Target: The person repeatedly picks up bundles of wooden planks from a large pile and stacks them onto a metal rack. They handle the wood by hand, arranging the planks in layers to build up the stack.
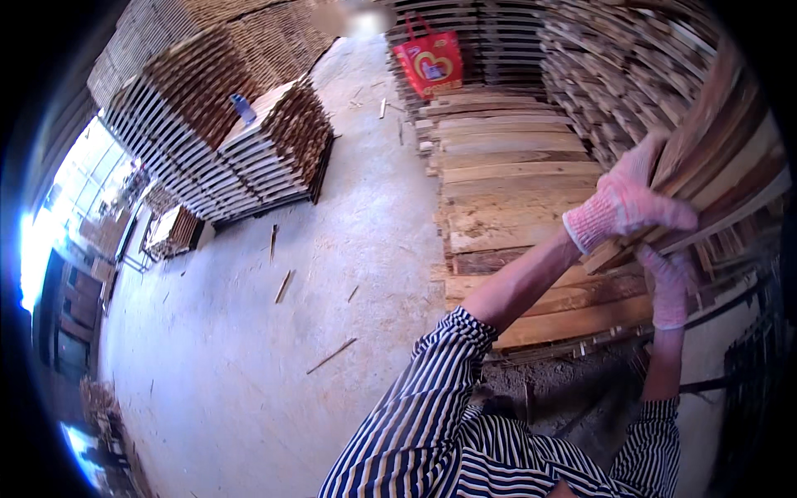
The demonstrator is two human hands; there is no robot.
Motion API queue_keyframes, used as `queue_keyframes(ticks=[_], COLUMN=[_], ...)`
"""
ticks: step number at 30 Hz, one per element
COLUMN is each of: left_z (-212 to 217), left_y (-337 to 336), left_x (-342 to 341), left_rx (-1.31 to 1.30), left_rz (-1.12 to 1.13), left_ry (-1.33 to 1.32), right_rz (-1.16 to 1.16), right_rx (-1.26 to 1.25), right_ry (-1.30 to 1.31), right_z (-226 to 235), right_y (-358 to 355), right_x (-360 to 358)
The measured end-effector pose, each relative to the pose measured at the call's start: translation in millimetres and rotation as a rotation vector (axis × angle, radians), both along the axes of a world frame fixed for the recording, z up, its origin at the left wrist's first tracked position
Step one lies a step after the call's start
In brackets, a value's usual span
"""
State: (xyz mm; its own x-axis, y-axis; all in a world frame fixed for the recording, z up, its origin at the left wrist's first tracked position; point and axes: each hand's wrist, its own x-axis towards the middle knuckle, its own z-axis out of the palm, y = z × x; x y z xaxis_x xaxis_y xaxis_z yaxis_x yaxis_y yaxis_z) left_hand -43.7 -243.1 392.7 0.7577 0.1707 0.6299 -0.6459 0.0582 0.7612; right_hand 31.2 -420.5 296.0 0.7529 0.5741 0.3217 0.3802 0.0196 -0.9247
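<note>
Both my hands wear pink-and-white knitted gloves and are at the right, by a bundle of long rough wooden boards point(714, 158). My left hand point(635, 203) is closed over the near end of the boards, thumb and fingers on either side of their edges. Lower down, my right hand point(671, 282) grips the same boards from beneath; some of its fingers are hidden behind the wood. The boards are tilted and run up toward the right rim. Left of them lies a low stack of flat planks point(506, 191), laid side by side in layers.
A tall stack of boards point(631, 66) rises behind the planks. A red bag point(429, 65) hangs on another stack at the back. Across the concrete floor point(249, 349), a stacked lumber pile point(274, 141) carries a blue bottle point(243, 108). Loose wood strips point(332, 355) lie about.
</note>
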Motion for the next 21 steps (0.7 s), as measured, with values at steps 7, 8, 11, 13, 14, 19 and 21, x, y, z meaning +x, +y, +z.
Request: queue_keyframes(ticks=[7,8,11,13,14,19,21], left_z=[-86,-86,-84,-83,-83,-51,-37], left_y=[70,76,94,114,127,193,231], left_x=[-2,-3,-15,-30,-41,-85,-101], left_rx=[0.198,0.142,0.006,-0.080,-0.148,-0.505,-0.456], left_rz=[0.053,0.059,0.031,0.013,-0.027,-0.236,-0.043], left_ry=[0.259,0.205,0.143,0.166,0.103,0.022,-0.011], right_rz=[-0.129,-0.101,-0.180,-0.263,-0.211,-0.362,-0.333], right_rx=[-0.316,-0.331,-0.450,-0.708,-0.662,-0.776,-0.692], right_ry=[-0.296,-0.424,-0.474,-0.654,-0.672,-0.662,-0.450], right_z=[-67,-70,-73,-68,-64,12,48], right_y=[23,19,14,24,32,86,113], right_x=[40,47,48,34,21,-48,-78])
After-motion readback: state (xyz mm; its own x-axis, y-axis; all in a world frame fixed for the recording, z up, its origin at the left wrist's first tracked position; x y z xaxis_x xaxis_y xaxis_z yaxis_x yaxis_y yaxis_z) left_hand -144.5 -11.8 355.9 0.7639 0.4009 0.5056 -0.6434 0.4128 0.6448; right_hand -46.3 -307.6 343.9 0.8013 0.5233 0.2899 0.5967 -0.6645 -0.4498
